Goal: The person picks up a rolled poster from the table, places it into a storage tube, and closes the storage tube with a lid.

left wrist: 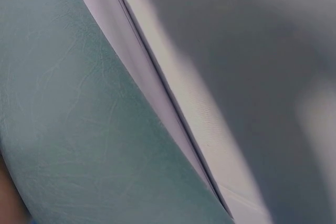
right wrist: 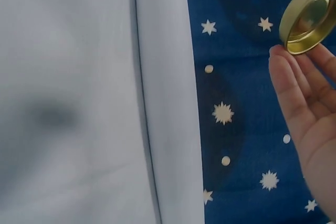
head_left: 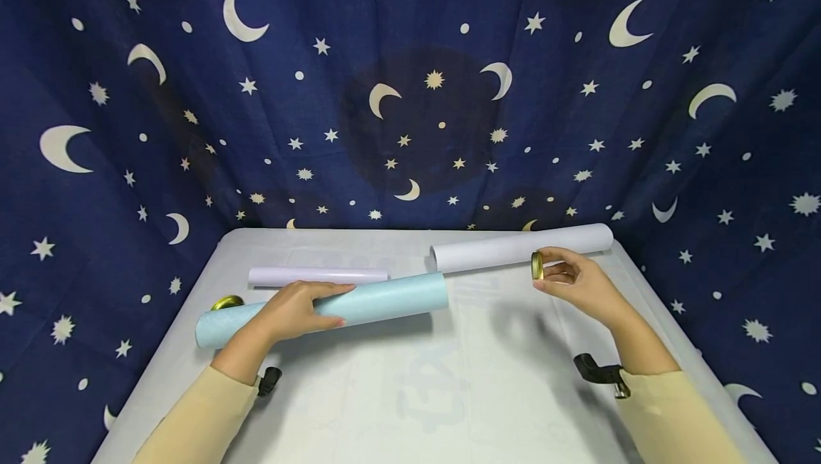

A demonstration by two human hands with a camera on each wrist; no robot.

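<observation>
In the head view my left hand (head_left: 298,313) grips a light blue roll (head_left: 391,300) from above, thumb and fingers spread over its sides. The roll slants up to the right and casts a shadow beneath. Its leathery surface (left wrist: 94,108) fills much of the left wrist view. My right hand (head_left: 584,286) pinches a shallow round gold lid (head_left: 537,266) on edge, above the table. The right wrist view shows the hollow side of this gold lid (right wrist: 310,17) between thumb and fingers. Behind the blue roll's left end sits another round gold piece (head_left: 227,301), partly hidden.
A thin pale lilac roll (head_left: 317,276) lies behind the blue one. A larger white roll (head_left: 519,246) lies along the back right of the white-covered table (head_left: 385,393). Dark blue curtains (head_left: 442,129) with moons and stars surround the table's back and sides.
</observation>
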